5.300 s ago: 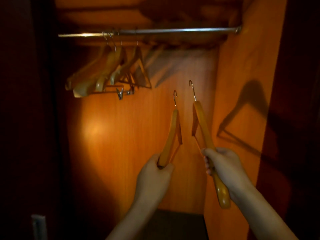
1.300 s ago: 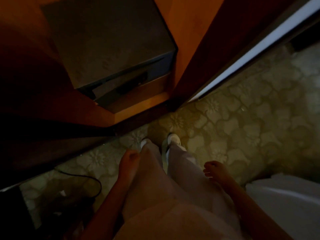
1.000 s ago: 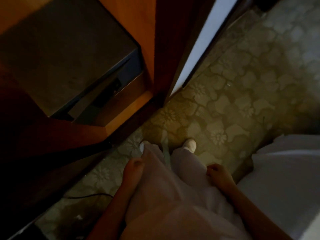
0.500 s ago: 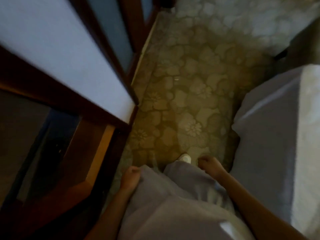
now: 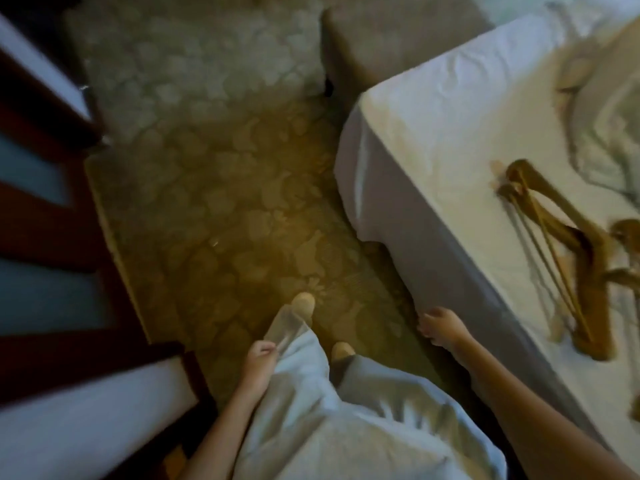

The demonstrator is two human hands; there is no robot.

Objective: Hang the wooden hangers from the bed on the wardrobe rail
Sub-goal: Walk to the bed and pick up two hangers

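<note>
Wooden hangers (image 5: 568, 251) lie in a loose pile on the white bed (image 5: 433, 140) at the right, with another hanger end (image 5: 627, 237) at the frame's right edge. My left hand (image 5: 258, 365) hangs by my thigh, fingers loosely curled and holding nothing. My right hand (image 5: 443, 327) hangs beside the bed's near side, fingers loosely curled and empty, well short of the hangers. The wardrobe rail is out of view.
A patterned carpet (image 5: 225, 209) runs ahead between the bed and the dark-framed wardrobe door (image 5: 52, 265) on the left. A rumpled duvet (image 5: 609, 109) lies at the bed's far right. A grey upholstered block (image 5: 381, 39) stands beyond the bed's corner.
Both hangers held earlier have left my hands. The view has swung from the wardrobe interior down and right to the bed, bringing the pile of hangers into sight.
</note>
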